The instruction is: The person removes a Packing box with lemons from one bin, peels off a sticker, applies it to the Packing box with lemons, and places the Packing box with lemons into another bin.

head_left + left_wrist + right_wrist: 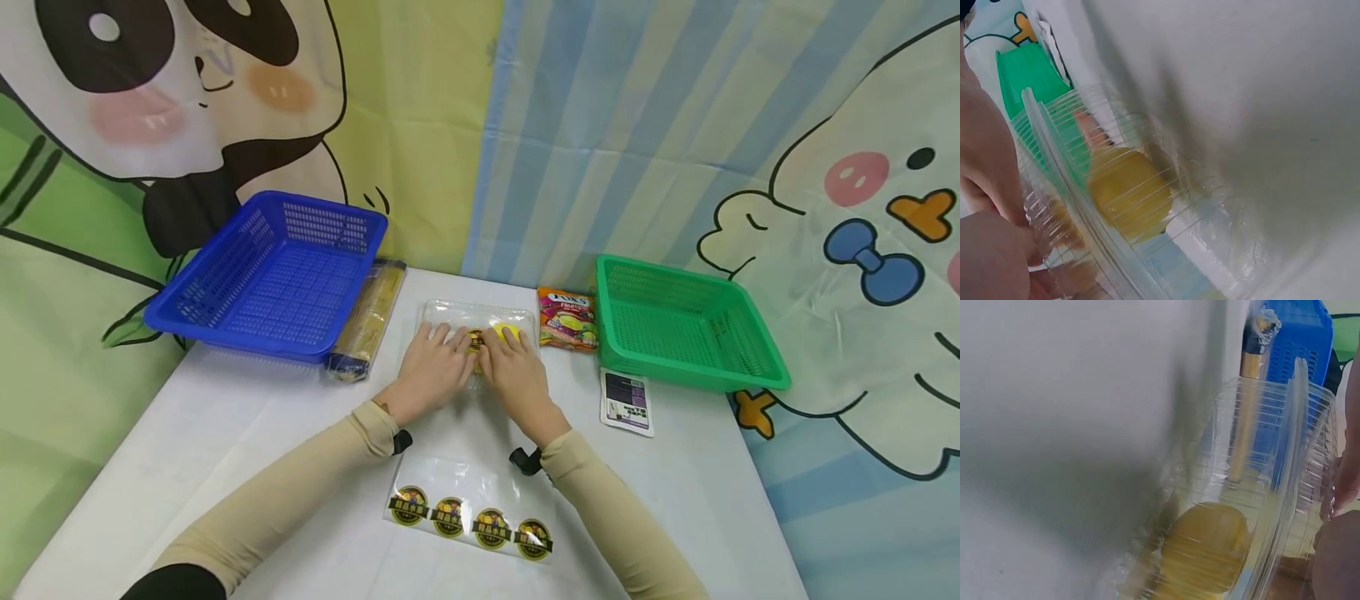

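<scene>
A clear plastic clamshell box (480,310) lies on the table, its lid down over a rounded yellow object (1129,194) that may be a fruit. On the lid, between the hands, a round black-and-gold sticker (476,339) is partly hidden by fingers. My left hand (433,367) rests on the left of the lid, fingers extended. The right hand (517,375) lies across from it, its extended fingers touching the lid near the sticker. Nearer the body is a clear sheet (450,475) with several matching stickers along its front edge.
A blue basket (255,333) stands at the back left, beside a long wrapped yellowish package (367,321). At the right are an orange candy bag (567,321), a green basket (675,375) and a small white-and-purple packet (627,403). Printed curtains hang behind the table.
</scene>
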`<control>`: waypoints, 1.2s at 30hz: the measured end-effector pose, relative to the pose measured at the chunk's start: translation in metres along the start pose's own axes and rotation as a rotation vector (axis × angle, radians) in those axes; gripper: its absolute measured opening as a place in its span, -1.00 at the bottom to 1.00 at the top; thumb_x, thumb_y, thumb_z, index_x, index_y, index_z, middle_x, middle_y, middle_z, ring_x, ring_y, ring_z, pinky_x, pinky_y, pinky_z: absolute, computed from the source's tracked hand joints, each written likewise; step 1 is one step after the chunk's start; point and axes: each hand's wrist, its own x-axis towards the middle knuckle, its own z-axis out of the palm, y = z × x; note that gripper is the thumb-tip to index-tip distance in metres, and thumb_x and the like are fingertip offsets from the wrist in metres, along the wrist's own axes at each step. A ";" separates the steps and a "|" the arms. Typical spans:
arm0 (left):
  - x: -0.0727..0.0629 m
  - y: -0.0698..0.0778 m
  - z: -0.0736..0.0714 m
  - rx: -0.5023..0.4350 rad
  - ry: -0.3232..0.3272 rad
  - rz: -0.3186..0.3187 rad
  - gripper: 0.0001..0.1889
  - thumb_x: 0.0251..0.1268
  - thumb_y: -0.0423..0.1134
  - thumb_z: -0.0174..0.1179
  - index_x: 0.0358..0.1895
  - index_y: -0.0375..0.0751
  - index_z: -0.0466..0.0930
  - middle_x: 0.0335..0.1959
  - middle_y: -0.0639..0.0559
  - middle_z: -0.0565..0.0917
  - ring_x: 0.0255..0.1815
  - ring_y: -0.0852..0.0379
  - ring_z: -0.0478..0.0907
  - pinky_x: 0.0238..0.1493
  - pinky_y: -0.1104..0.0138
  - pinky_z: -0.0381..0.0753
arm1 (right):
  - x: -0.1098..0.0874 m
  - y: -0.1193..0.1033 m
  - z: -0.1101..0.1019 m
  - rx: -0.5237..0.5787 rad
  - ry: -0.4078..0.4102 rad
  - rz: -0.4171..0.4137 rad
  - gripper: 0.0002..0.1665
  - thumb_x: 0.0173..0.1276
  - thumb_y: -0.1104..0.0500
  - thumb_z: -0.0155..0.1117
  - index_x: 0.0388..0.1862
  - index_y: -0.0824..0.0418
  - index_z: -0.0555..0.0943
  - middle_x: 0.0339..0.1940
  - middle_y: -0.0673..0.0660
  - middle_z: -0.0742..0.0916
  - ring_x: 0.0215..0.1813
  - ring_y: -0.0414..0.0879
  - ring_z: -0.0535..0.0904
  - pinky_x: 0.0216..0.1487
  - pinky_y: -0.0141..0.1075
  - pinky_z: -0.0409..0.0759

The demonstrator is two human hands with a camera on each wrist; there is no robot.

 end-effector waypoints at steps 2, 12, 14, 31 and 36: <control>-0.002 0.002 0.000 0.022 0.047 -0.007 -0.46 0.71 0.04 -0.18 0.39 -0.20 0.59 0.40 -0.02 0.62 0.34 -0.13 0.51 0.39 -0.07 0.38 | -0.002 -0.002 0.003 -0.066 0.050 -0.004 -0.50 0.74 0.04 -0.08 0.41 0.25 0.58 0.33 0.15 0.71 0.43 0.16 0.58 0.56 0.10 0.38; -0.006 0.003 0.000 0.079 0.172 -0.042 -0.47 0.63 0.09 -0.03 0.15 -0.31 0.72 0.31 -0.24 0.64 0.29 -0.19 0.52 0.25 -0.05 0.48 | -0.005 -0.011 0.005 -0.209 0.215 0.028 -0.60 0.63 0.06 0.14 0.13 0.30 0.73 0.09 0.21 0.82 0.27 0.21 0.70 0.41 0.06 0.56; -0.003 -0.001 -0.003 0.001 0.126 -0.066 -0.47 0.61 0.10 -0.01 0.20 -0.27 0.69 0.45 -0.20 0.54 0.42 -0.18 0.42 0.30 -0.10 0.40 | -0.004 -0.014 0.002 -0.209 0.188 0.045 -0.60 0.64 0.07 0.13 0.10 0.33 0.73 0.16 0.27 0.79 0.34 0.23 0.65 0.45 0.06 0.52; -0.006 -0.020 0.001 -0.125 -0.164 -0.052 -0.37 0.72 0.17 -0.36 0.63 -0.02 0.27 0.67 0.11 0.24 0.75 -0.09 -0.06 0.66 -0.24 -0.09 | 0.001 -0.014 -0.005 0.040 -0.168 0.132 -0.37 0.76 -0.08 -0.34 0.58 0.12 0.42 0.58 0.05 0.47 0.68 0.10 0.22 0.70 0.22 -0.11; -0.011 -0.018 0.002 -0.093 -0.138 -0.061 -0.38 0.71 0.19 -0.33 0.63 0.04 0.28 0.68 0.01 0.22 0.75 -0.13 -0.07 0.66 -0.23 -0.06 | -0.004 -0.014 -0.003 0.023 -0.106 0.187 -0.37 0.75 -0.09 -0.32 0.50 0.10 0.52 0.53 0.04 0.53 0.66 0.15 0.25 0.70 0.21 -0.13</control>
